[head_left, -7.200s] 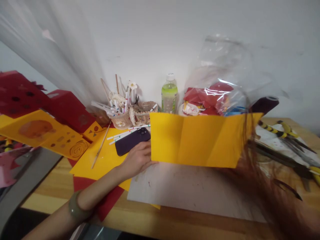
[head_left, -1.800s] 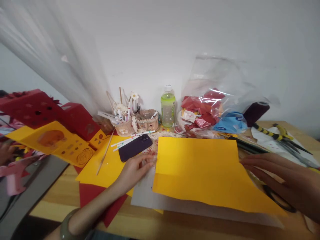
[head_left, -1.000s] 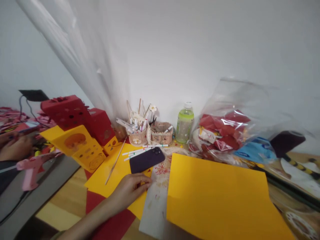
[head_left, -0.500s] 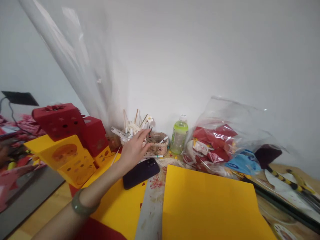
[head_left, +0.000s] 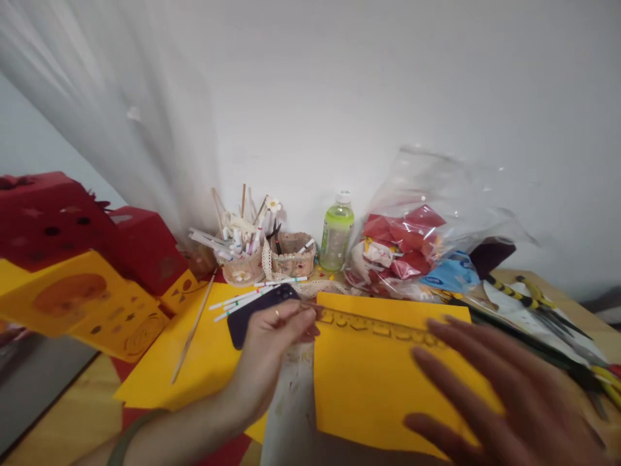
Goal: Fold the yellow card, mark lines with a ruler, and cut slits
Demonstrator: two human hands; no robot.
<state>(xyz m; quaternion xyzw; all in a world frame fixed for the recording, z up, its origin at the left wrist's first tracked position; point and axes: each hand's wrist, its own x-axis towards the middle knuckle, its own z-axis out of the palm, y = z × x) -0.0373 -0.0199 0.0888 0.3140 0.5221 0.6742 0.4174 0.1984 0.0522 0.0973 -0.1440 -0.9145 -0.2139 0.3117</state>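
A clear plastic ruler [head_left: 373, 323] with cut-out shapes is pinched at its left end by my left hand [head_left: 279, 349]. It hangs over the upper part of a yellow paper sheet [head_left: 359, 388]. My right hand [head_left: 499, 388], blurred, is spread over the sheet's right side, its fingers apart near the ruler's right end; whether a fingertip touches the ruler I cannot tell. Just behind my left hand lies a dark phone [head_left: 242, 320], with several white markers [head_left: 242, 298] around its far edge.
A basket of markers [head_left: 242, 265] and a basket holding pliers [head_left: 294, 255] stand against the wall beside a green bottle [head_left: 338, 233]. Red boxes [head_left: 145, 246] and a yellow cut-out card [head_left: 97, 298] are left. A plastic bag of scraps [head_left: 407, 239] and yellow-black tools [head_left: 528, 298] are right.
My left hand has drawn back from the baskets and now holds the ruler. My right hand has come into view over the yellow sheet. The view has shifted slightly.
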